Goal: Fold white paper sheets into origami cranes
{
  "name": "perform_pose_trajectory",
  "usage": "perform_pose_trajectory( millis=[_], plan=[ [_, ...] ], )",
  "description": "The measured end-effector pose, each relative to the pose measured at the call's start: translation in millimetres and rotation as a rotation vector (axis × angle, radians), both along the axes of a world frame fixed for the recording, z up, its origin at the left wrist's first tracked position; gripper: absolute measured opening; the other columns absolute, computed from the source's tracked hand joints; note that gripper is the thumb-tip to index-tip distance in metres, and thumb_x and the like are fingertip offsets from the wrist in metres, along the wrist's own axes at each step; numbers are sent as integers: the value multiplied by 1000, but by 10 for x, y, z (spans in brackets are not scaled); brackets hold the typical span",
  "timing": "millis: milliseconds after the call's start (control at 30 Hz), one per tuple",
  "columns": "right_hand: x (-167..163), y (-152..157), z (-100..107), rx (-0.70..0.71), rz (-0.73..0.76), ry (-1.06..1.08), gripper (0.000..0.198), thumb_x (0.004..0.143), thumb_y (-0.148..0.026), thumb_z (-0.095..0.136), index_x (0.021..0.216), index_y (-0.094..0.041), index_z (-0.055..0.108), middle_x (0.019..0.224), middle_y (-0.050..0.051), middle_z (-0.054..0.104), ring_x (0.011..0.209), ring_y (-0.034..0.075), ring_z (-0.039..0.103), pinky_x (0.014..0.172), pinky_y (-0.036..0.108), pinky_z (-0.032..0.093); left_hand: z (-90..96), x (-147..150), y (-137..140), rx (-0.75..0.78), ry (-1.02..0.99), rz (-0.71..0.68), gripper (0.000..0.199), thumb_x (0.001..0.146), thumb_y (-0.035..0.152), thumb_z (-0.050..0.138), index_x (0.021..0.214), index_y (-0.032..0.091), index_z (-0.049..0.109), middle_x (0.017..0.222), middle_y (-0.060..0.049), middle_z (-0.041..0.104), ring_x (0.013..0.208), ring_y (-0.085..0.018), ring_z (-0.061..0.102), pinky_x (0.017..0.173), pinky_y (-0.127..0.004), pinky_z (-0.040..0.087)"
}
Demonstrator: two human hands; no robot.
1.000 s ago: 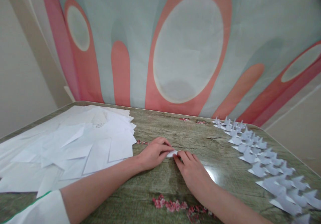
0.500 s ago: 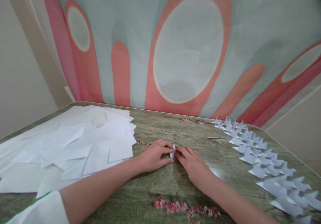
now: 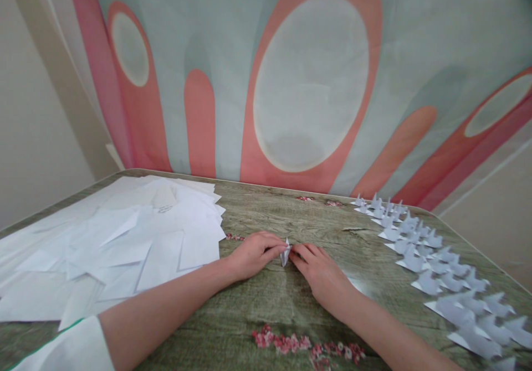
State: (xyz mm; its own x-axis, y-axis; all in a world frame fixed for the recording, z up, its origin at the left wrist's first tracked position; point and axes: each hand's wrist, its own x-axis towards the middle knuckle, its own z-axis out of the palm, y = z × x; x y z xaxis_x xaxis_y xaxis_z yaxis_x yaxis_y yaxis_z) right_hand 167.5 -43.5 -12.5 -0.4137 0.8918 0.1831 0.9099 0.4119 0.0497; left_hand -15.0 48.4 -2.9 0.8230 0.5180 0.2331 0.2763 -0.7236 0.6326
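A small piece of folded white paper (image 3: 285,256), narrow and pointed at its top, stands between my hands at the middle of the table. My left hand (image 3: 256,254) pinches its left side near the upper part, thumb and fingers together. From the right, my right hand (image 3: 316,268) grips its other edge between thumb and fingertips. The exact folds are too small to make out. Along the table's right side stand several rows of folded white paper cranes (image 3: 428,282).
A wide, loose heap of white paper sheets (image 3: 166,210) covers the table's left part. The wood-patterned tabletop (image 3: 257,304) carries printed pink flowers (image 3: 286,340). Behind its far edge rises a wall hanging (image 3: 228,55) with coral shapes.
My left thumb has moved up from the paper's lower end to close against the fingers, so more of the paper shows. My right hand stays nearly still.
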Motion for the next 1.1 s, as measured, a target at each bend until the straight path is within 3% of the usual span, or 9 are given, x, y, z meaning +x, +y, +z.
perform_pose_trajectory(
  millis=[200, 467, 700, 1100],
  plan=[
    [1, 10, 6, -27, -4, 21, 42, 79, 0, 38, 114, -17, 53, 110, 7, 55, 98, 20, 46, 84, 33, 39, -37, 39, 50, 42, 20, 144, 28, 89, 30, 43, 109, 20, 61, 104, -3, 65, 96, -16, 58, 87, -27, 42],
    [-46, -15, 9, -34, -97, 228, 38, 79, -5, 42, 109, -22, 58, 107, 4, 57, 98, 19, 47, 86, 33, 36, -48, 89, 73, -97, -21, 146, 21, 83, 27, 50, 91, 18, 67, 84, -1, 68, 74, -14, 59, 71, -22, 44],
    [-69, 36, -18, 21, -142, 456, 21, 86, -26, 47, 87, -25, 68, 91, 2, 61, 85, 16, 54, 77, 30, 39, -68, 75, 71, -129, -33, 131, 20, 80, 28, 54, 92, 17, 67, 82, -1, 67, 74, -14, 59, 70, -22, 44],
    [-73, 111, -102, 25, -193, 637, 14, 80, -23, 56, 82, -23, 70, 84, 3, 62, 82, 17, 55, 77, 31, 41, -60, 92, 95, -158, -25, 130, 21, 80, 27, 53, 92, 16, 66, 77, -1, 66, 69, -12, 57, 65, -20, 43]
  ],
)
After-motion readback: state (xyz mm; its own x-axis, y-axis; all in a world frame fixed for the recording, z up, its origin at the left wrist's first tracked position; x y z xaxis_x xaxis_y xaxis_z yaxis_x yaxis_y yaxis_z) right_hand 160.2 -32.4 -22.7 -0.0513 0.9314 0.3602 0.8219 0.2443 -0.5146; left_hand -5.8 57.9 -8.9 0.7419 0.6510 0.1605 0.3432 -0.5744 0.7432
